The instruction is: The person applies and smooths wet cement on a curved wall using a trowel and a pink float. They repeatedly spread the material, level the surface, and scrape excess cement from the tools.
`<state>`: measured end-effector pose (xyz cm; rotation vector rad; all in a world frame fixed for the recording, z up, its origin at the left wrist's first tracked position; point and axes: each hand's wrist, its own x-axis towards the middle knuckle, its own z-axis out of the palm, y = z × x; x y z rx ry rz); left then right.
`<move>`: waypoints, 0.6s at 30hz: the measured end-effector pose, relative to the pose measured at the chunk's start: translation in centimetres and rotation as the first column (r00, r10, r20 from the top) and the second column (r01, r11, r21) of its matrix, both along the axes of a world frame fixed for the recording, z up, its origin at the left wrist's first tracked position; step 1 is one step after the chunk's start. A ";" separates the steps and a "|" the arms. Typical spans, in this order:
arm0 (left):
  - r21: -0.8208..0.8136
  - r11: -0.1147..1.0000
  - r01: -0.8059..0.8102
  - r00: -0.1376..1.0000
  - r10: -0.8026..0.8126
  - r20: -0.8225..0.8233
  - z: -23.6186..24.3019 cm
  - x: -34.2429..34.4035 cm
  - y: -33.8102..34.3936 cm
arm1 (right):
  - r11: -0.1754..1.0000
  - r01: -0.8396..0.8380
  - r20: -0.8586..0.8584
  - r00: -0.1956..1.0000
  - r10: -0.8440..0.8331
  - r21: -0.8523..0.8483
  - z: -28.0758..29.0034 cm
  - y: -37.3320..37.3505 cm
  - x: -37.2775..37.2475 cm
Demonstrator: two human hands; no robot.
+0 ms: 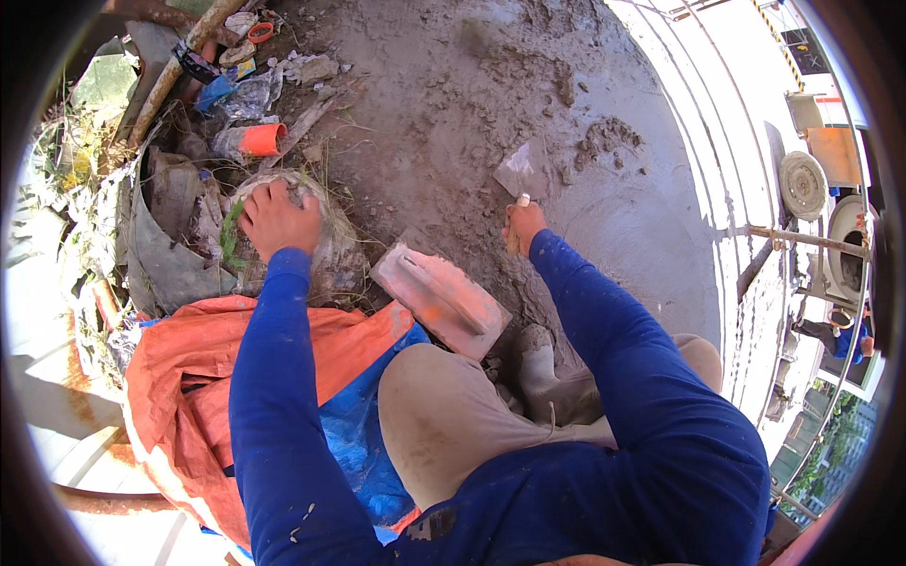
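Observation:
My right hand [524,227] is closed round the handle of a trowel [518,172], whose flat blade points away over the wet grey mortar [453,113]. On the left, my left hand [280,221] rests with fingers spread on a rounded, dirt-covered mound [326,231] edged with dry grass; I cannot make out what it is. Between my arms a worn orange plastering float [442,300] lies handle up, in front of my left knee. It is smeared with mortar.
An orange and blue tarpaulin [203,377] is bunched under my left arm. Rubbish, an orange-rimmed cup [261,140] and a wooden pole [179,71] lie at the far left. Smoothed mortar [651,226] spreads on the right, beside a bright strip with rails. Another person [849,341] is farther off.

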<state>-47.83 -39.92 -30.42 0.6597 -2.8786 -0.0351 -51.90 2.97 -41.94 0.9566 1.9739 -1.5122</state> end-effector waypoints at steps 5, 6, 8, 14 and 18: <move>-0.013 1.000 -0.008 1.000 0.008 0.011 0.3 0.2 -0.1 | 0.991 0.056 -0.140 0.989 -0.039 0.119 0.1 0.0 9.0; -0.015 1.000 -0.013 1.000 0.013 0.001 0.4 0.2 -0.4 | 0.990 0.078 -0.062 0.996 -0.071 0.116 0.2 -0.8 12.1; 0.000 1.000 -0.010 1.000 0.010 -0.016 0.1 0.2 -0.1 | 0.987 0.114 0.021 0.993 -0.118 0.117 0.2 -1.7 13.6; -0.001 1.000 0.005 0.999 -0.005 -0.032 0.1 0.1 0.1 | 0.966 0.254 -0.029 0.967 -0.253 0.054 -1.8 -3.0 8.3; -0.017 1.000 0.000 0.999 0.000 -0.035 -0.2 0.3 -0.4 | 0.987 0.161 -0.038 0.986 -0.162 -0.007 -1.0 -1.3 11.3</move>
